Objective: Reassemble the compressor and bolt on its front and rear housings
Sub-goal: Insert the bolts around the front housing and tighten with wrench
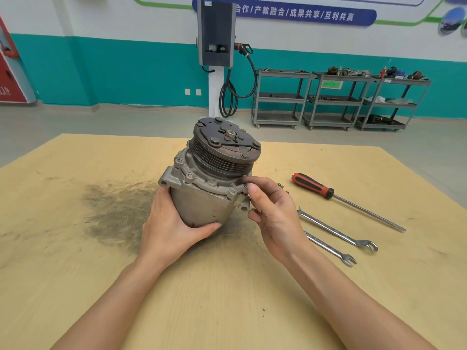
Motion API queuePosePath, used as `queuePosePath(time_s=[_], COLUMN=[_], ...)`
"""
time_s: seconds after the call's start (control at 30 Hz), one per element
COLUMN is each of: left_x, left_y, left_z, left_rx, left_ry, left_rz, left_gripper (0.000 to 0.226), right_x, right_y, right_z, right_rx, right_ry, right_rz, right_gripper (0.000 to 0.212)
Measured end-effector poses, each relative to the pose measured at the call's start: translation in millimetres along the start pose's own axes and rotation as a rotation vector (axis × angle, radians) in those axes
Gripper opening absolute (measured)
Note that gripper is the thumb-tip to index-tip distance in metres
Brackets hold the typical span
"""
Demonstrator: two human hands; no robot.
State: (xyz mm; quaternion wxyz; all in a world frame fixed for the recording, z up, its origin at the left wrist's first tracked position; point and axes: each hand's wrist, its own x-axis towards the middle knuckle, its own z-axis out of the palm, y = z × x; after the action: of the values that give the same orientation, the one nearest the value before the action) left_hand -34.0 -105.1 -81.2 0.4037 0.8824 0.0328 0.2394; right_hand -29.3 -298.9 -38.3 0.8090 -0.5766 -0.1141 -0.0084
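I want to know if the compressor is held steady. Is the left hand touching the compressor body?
Touching. The head view shows the left hand wrapped round the lower compressor body, palm against its side and thumb across its front, with no gap.

A pale wooden desk [75, 248] with a dark smudge [113, 213] carries the compressor [202, 188], a screwdriver [313, 185], two wrenches [336, 231], and what may be small bolts [280, 185].
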Motion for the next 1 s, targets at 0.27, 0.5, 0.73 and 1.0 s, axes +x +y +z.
queuePosePath(time_s=[0.27, 0.5, 0.73, 1.0], left_x=[-0.3, -0.6, -0.7, -1.0], left_y=[-0.4, -0.2, -0.2, 0.9], left_z=[0.5, 0.9, 0.3, 0.3], left_rx=[-0.001, -0.005, -0.009, -0.005], left_ry=[-0.003, 0.002, 0.001, -0.005], left_rz=[-0.008, -0.006, -0.007, -0.012], left_gripper=[0.110, 0.108, 0.111, 0.112], right_x=[0.5, 2.7, -0.7, 2.5], right_y=[0.8, -0.5, 1.6, -1.3], right_z=[-1.2, 3.7, -2.0, -1.5], right_rx=[-0.037, -0.036, -0.045, -0.069], right_ry=[-0.002, 0.040, -0.027, -0.032], right_rz=[-0.006, -0.017, -0.045, -0.014], right_gripper=[0.015, 0.010, 0.014, 0.007])
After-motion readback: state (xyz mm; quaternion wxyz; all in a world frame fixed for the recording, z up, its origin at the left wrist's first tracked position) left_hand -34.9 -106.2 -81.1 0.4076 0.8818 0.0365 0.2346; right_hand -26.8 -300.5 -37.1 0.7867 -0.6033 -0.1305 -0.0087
